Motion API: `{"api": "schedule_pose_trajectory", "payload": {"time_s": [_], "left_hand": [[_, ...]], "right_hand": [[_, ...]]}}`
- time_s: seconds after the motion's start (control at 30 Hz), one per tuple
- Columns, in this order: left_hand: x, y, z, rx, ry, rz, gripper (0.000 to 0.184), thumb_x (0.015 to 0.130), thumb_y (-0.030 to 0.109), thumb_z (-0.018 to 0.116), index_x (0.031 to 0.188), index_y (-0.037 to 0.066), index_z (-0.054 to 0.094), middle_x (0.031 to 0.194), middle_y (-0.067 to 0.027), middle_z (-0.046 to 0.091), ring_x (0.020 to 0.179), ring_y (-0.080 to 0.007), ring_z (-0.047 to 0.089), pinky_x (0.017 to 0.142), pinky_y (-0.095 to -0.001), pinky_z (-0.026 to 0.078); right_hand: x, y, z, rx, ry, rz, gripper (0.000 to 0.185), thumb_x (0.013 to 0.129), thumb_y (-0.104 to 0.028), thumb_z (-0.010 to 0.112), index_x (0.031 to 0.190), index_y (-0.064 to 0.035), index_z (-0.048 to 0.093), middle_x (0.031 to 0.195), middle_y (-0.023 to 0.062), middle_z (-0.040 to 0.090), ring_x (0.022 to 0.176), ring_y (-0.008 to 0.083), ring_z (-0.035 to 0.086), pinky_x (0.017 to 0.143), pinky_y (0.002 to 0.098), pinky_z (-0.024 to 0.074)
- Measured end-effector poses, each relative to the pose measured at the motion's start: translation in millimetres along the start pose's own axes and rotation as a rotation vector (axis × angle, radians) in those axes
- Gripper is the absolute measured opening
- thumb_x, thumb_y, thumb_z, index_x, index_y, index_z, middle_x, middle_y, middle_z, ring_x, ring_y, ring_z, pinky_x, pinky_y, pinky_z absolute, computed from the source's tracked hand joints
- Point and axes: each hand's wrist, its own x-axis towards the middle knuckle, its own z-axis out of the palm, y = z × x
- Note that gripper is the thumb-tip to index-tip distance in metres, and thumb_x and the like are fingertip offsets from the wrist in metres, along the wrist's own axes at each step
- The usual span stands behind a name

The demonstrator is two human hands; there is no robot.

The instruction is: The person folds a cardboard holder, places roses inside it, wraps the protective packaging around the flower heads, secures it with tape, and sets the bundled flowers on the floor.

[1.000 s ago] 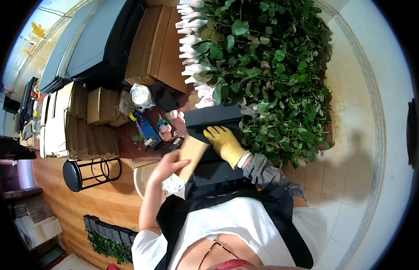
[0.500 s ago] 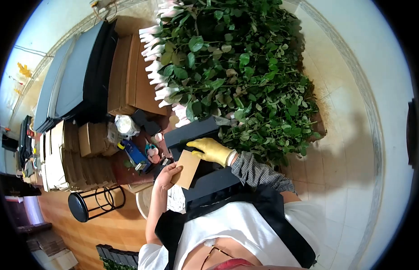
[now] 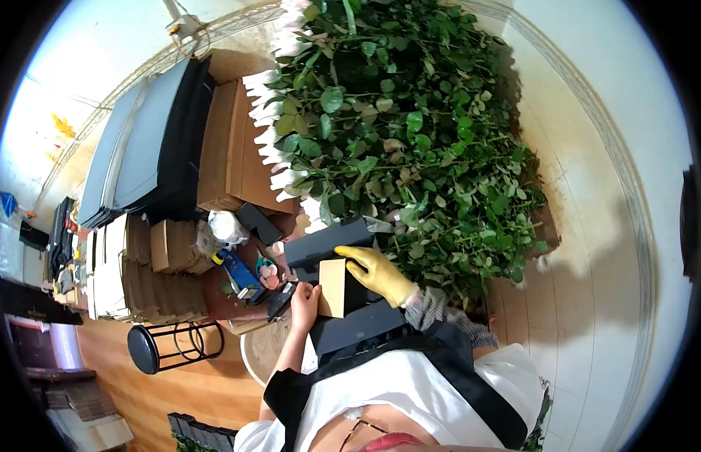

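Note:
A small tan cardboard piece (image 3: 333, 288) stands over an open black box (image 3: 359, 328) in front of my body. My bare left hand (image 3: 304, 304) is closed at the cardboard's left edge, fingers curled. My right hand (image 3: 379, 277), in a yellow glove, lies over the box to the right of the cardboard. Its fingers are apart, reaching toward the cardboard's upper edge and the black flap (image 3: 329, 244). The inside of the box is mostly hidden by the cardboard and the glove.
Leafy stems (image 3: 418, 143) with white-wrapped heads (image 3: 266, 113) are heaped ahead. To the left are grey-black sheets (image 3: 143, 143), folded cardboard stacks (image 3: 151, 279), scissors (image 3: 266, 267), a blue box (image 3: 239, 273) and a white roll (image 3: 226, 226). A black stool (image 3: 145, 349) stands lower left.
The cardboard has turned more upright and shifted right over the box. My left hand has moved right with it, and my gloved hand has moved right and slightly down.

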Motion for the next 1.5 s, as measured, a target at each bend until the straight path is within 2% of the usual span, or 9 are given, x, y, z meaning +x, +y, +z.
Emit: {"api": "schedule_pose_trajectory", "payload": {"time_s": [0.23,0.57,0.77,1.03,1.1,1.23,1.3,1.47,1.5], "left_hand": [[12,17,-16,-0.105,-0.518,-0.128,0.036,0.095,0.029,0.073,0.107,-0.004,0.065,0.087,-0.0047,0.071,0.078,-0.0089,0.062,0.069,-0.0250,0.049],[-10,-14,-3,-0.434,-0.224,-0.212,0.030,0.099,0.029,0.068,0.102,-0.001,0.064,0.087,0.0001,0.066,0.075,-0.0069,0.056,0.071,-0.0245,0.048],[2,8,-15,-0.006,-0.310,-0.079,0.041,0.092,0.034,0.075,0.096,-0.006,0.063,0.084,-0.0096,0.069,0.079,-0.0105,0.060,0.068,-0.0308,0.051],[1,0,-5,-0.055,-0.231,-0.104,0.040,0.092,0.030,0.075,0.081,-0.003,0.055,0.067,-0.0068,0.056,0.064,-0.0110,0.048,0.057,-0.0337,0.045],[1,10,-12,0.110,-0.219,-0.019,0.042,0.090,0.036,0.074,0.085,-0.003,0.058,0.074,-0.0214,0.065,0.068,-0.0347,0.065,0.062,-0.0412,0.050],[2,54,-41,0.684,-0.242,0.112,0.037,0.089,0.035,0.073,0.080,0.000,0.062,0.073,-0.0207,0.067,0.070,-0.0390,0.067,0.060,-0.0452,0.052],[1,75,-53,0.253,-0.358,0.184,0.040,0.086,0.041,0.075,0.098,0.003,0.071,0.078,-0.0156,0.071,0.067,-0.0313,0.070,0.062,-0.0428,0.056],[-40,89,-10,0.952,-0.534,0.362,0.087,0.070,0.053,0.082,0.127,-0.007,0.057,0.131,-0.0209,0.064,0.081,-0.0238,0.074,0.067,-0.0299,0.059],[-41,80,-9,0.902,-0.433,0.555,0.076,0.079,0.047,0.079,0.126,-0.006,0.054,0.101,-0.0167,0.071,0.074,-0.0294,0.073,0.059,-0.0360,0.058]], "right_hand": [[1,-1,20,0.002,-0.198,0.071,0.043,0.094,-0.009,0.063,0.136,-0.0037,0.057,0.133,0.0146,0.064,0.122,0.0297,0.062,0.103,0.0365,0.0478],[5,-37,-18,-0.022,-0.430,0.329,0.050,0.096,-0.027,0.066,0.139,-0.0041,0.055,0.131,0.0169,0.065,0.121,0.0323,0.063,0.104,0.0386,0.0483],[-1,5,34,-0.503,-0.332,-0.077,0.069,0.082,-0.032,0.076,0.138,-0.0009,0.052,0.117,0.0209,0.066,0.094,0.0389,0.065,0.082,0.0449,0.0534],[13,-45,14,-0.527,-0.394,-0.095,0.065,0.077,-0.024,0.080,0.134,-0.0045,0.055,0.130,0.0154,0.061,0.120,0.0316,0.059,0.103,0.0431,0.0450],[14,-28,25,-0.671,-0.545,-0.082,0.075,0.075,-0.030,0.081,0.138,-0.0042,0.051,0.140,0.0142,0.053,0.130,0.0313,0.051,0.103,0.0432,0.0437],[10,-16,44,-0.871,-0.563,-0.072,0.082,0.072,-0.034,0.080,0.141,-0.0037,0.046,0.136,0.0120,0.053,0.124,0.0300,0.052,0.094,0.0406,0.0453],[-2,16,66,-0.950,-0.470,-0.138,0.081,0.072,-0.034,0.079,0.139,-0.0028,0.047,0.133,0.0127,0.055,0.120,0.0305,0.053,0.093,0.0415,0.0454],[16,6,23,-0.423,-0.432,-0.215,0.056,0.084,-0.027,0.071,0.134,-0.0048,0.058,0.134,0.0131,0.060,0.121,0.0304,0.059,0.102,0.0431,0.0475],[26,7,1,-0.119,-0.643,-0.032,0.051,0.089,-0.023,0.070,0.135,-0.0049,0.058,0.134,0.0146,0.062,0.124,0.0326,0.059,0.107,0.0429,0.0460]]}}
